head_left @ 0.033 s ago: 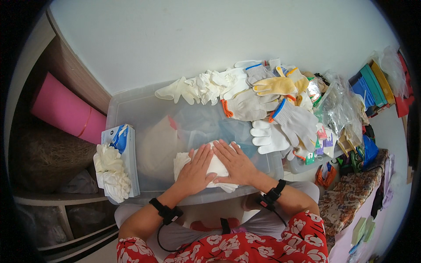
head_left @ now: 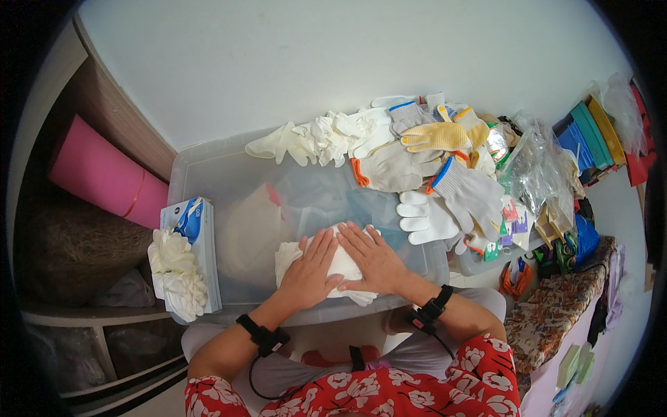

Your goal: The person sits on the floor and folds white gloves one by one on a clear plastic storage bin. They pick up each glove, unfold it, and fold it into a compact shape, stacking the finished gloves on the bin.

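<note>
Both my hands lie flat, fingers stretched, on a flattened pile of thin white gloves (head_left: 342, 267) near the front edge of a translucent plastic bin's lid (head_left: 243, 281). My left hand (head_left: 311, 273) covers the pile's left part and my right hand (head_left: 373, 263) its right part. The thumbs almost meet in the middle. Neither hand grips anything; the palms press from above, and much of the pile is hidden. To the left, a blue and white glove box (head_left: 207, 254) has crumpled white gloves (head_left: 177, 271) bunched at its side.
Crumpled white gloves (head_left: 340, 132) lie along the lid's back edge. Knitted work gloves (head_left: 469, 194) with coloured cuffs and yellow dotted gloves (head_left: 438, 135) heap at the right. Clear plastic bags (head_left: 538, 167) lie beyond them. A pink roll (head_left: 108, 174) sits on the left shelf.
</note>
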A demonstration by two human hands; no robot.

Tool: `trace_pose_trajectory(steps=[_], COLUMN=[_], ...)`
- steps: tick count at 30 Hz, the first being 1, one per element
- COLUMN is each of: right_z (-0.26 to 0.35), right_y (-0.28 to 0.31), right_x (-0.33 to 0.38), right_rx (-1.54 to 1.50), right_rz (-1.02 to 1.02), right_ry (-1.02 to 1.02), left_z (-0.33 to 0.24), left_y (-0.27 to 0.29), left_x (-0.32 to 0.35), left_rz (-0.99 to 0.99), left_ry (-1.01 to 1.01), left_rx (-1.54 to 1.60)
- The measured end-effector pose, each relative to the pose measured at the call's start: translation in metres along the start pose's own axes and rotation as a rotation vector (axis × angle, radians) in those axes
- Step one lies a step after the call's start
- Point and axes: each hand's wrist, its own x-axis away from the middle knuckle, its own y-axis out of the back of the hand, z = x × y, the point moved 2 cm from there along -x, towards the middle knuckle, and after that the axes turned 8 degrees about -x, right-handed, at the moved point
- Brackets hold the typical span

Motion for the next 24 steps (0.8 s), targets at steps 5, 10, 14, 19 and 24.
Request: trace_pose_trajectory(steps=[5, 10, 14, 19, 24], right_z=[-0.001, -0.0012, -0.0007, -0.0008, -0.0001], right_y=[-0.0009, -0.0015, -0.0014, -0.0025, -0.0002], right_x=[0.0001, 0.0003, 0.0004, 0.0008, 0.0014], right_rx=[-0.006, -0.011, -0.004, 0.008, 0.007], right_rz=[0.007, 0.023, 0.015, 0.005, -0.014], right_ry=[-0.005, -0.014, -0.008, 0.0, 0.012], left_z=[0.0009, 0.0005, 0.0, -0.0002, -0.0008], left_y=[-0.0021, -0.0022, -0.0012, -0.0022, -0.0022], left_x=[0.0009, 0.0005, 0.0007, 0.0021, 0.0014], left_rz=[-0.009, -0.016, -0.02, -0.031, -0.039], left_ry=[-0.017, -0.018, -0.016, -0.018, -0.019], left_rx=[0.028, 0.023, 0.016, 0.002, -0.002])
